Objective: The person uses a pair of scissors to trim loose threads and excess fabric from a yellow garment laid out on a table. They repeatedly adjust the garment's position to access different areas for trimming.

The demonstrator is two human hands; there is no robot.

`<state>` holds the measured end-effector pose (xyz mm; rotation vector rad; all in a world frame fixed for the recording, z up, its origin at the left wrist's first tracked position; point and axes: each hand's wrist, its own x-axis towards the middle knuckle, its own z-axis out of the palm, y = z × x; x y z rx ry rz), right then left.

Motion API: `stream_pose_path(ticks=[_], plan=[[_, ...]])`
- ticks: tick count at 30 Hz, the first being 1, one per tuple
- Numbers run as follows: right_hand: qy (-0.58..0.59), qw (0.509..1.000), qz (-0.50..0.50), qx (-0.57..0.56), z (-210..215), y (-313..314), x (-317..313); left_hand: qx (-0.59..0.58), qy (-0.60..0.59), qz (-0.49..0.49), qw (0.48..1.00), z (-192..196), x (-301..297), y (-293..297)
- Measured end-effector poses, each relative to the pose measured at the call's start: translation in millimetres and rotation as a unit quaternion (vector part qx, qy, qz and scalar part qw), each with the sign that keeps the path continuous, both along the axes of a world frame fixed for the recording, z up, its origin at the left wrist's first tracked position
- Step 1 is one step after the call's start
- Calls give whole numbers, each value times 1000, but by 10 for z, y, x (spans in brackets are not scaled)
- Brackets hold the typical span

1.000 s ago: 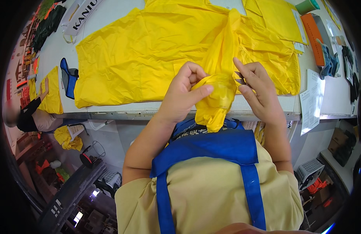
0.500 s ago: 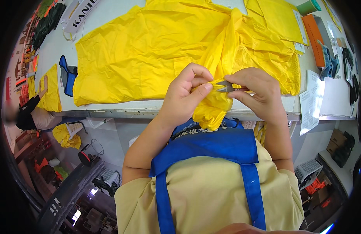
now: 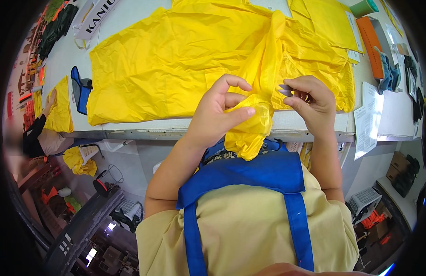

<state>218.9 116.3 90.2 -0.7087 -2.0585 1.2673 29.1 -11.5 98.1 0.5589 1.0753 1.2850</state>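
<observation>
A large yellow garment (image 3: 153, 64) of thin, creased fabric lies spread across the white table. One narrow part of it, like a sleeve (image 3: 250, 131), comes toward me and hangs over the front edge. My left hand (image 3: 215, 110) has that part between its thumb and lower fingers, with the index finger raised and curved. Just right of the fabric, my right hand (image 3: 316, 103) grips small metal thread snips (image 3: 285, 90). Their two pointed blades face left, parted and off the cloth; most of the handle is hidden in my fingers.
Folded yellow cloth (image 3: 323, 25), a green roll (image 3: 363, 8) and an orange box (image 3: 370, 46) lie at the far right. A printed paper sheet (image 3: 367, 124) overhangs the right front edge. Left of the garment is a blue-and-grey piece (image 3: 81, 94); a co-worker's arm (image 3: 40, 115) reaches over yellow cloth.
My right hand has drawn the snips back to the right, away from the fabric. The fabric at my left hand has opened out, and my left index finger has lifted from it.
</observation>
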Motion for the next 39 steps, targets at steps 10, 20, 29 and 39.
stream_pose_path(ticks=[10, 20, 29, 39], plan=[[-51, 993, 94, 46, 149, 25, 58, 36, 67, -53, 996, 45, 5, 33], [-49, 990, 129, -8, 127, -26, 20, 55, 148, -21, 987, -2, 113, 7], [-54, 992, 91, 74, 163, -121, -13, 52, 168, -1, 984, 7, 120, 19], [13, 998, 50, -42, 31, -189, 22, 65, 138, -15, 988, 22, 103, 16]])
